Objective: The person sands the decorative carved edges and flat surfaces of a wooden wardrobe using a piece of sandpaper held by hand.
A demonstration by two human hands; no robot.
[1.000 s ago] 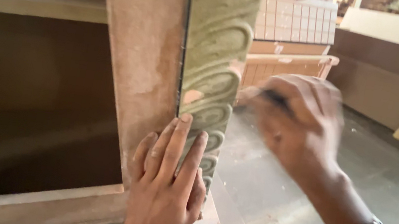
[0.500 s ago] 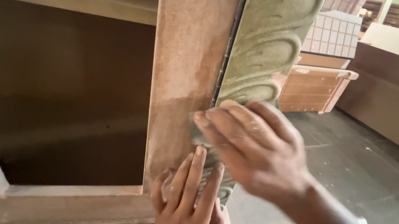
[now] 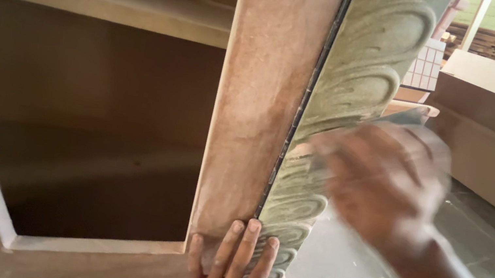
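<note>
Keep your left hand (image 3: 231,269) flat, fingers together, bracing the cabinet post (image 3: 262,108) low and near you, while your right hand (image 3: 380,180), blurred so I cannot tell its grip, rubs evenly along the carved moulding (image 3: 363,78), grey-green with looping ridges, right of the post.
</note>
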